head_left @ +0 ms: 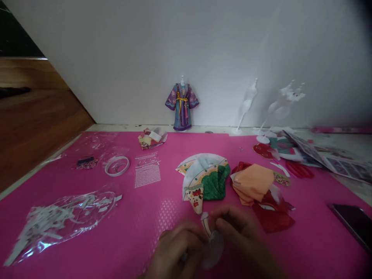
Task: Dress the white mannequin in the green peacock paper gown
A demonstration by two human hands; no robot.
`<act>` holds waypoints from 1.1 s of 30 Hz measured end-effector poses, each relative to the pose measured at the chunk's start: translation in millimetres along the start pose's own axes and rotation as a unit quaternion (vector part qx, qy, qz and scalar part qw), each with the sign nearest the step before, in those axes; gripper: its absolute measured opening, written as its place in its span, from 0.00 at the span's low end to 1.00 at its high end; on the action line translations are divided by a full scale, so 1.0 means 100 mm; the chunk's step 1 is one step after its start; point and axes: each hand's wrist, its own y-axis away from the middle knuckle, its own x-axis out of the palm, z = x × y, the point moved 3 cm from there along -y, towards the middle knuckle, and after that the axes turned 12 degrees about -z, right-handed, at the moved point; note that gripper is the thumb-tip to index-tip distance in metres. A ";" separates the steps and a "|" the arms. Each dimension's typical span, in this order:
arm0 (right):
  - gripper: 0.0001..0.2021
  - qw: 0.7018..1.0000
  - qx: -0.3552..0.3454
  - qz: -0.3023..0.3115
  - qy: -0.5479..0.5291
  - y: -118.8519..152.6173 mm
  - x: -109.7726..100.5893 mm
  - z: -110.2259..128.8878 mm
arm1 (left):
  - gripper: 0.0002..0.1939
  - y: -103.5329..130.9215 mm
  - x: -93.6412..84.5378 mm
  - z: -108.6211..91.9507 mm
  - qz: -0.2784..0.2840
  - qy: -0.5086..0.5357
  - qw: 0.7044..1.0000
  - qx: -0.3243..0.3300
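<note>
My left hand (180,248) and my right hand (238,230) are close together at the front middle, both blurred, fingers closed in a pinch. Between them is a small pale fabric piece (205,224) with a dark edge line, its upper end by my right fingertips. A whitish, translucent round piece (214,250) hangs below it; what it is, I cannot make out. Just beyond lie a flower-printed cream fabric piece (195,195) and a green fabric piece (215,184) with a white and gold border. Orange fabric (252,182) and dark red fabric (273,217) are heaped to the right.
A doll-sized purple robe (182,106) stands against the wall, with white mannequin stands (247,102) to its right. On the pink mat lie a tape roll (117,166), a sheet of stick-on pearls (147,175), a plastic bag of white scraps (64,215) and a phone (353,223).
</note>
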 end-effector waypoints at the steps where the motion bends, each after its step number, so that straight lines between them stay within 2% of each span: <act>1: 0.14 1.000 -0.009 0.014 -0.005 0.01 0.00 0.01 | 0.10 0.00 0.00 0.00 -0.004 0.002 1.000 -0.006; 4: 0.15 0.997 -0.030 0.068 0.006 0.05 0.00 0.05 | 0.10 0.00 -0.01 0.01 -0.020 -0.002 1.000 -0.011; 6: 0.18 0.995 -0.031 0.082 0.049 0.07 0.00 0.07 | 0.10 0.01 -0.02 0.02 -0.033 -0.010 0.999 -0.005; 8: 0.18 0.991 -0.037 0.075 0.108 0.08 0.01 0.09 | 0.10 0.01 -0.03 0.02 -0.042 -0.022 0.999 0.007; 10: 0.12 0.984 -0.067 0.068 0.151 0.06 0.02 0.10 | 0.12 0.02 -0.03 0.02 -0.032 -0.037 0.999 0.018; 13: 0.03 0.979 -0.114 0.065 0.157 0.04 0.03 0.11 | 0.14 0.03 -0.02 0.02 0.001 -0.050 0.998 0.025; 19: 0.03 0.985 -0.091 0.059 0.134 0.03 0.03 0.13 | 0.13 0.01 -0.02 -0.02 0.018 -0.042 0.999 0.018; 24: 0.04 0.992 -0.064 0.052 0.090 0.06 0.02 0.13 | 0.03 0.00 -0.03 0.01 -0.020 0.053 0.995 -0.078; 25: 0.03 0.993 -0.068 0.060 0.079 0.06 0.02 0.12 | 0.04 0.01 -0.03 0.03 -0.031 0.053 0.993 -0.101; 29: 0.03 0.986 -0.124 0.090 0.065 0.07 0.00 0.13 | 0.06 0.06 -0.01 0.17 -0.032 0.020 0.974 -0.224; 33: 0.02 0.972 -0.198 0.063 0.105 0.06 -0.02 0.16 | 0.11 0.12 0.04 0.27 -0.030 0.085 0.932 -0.350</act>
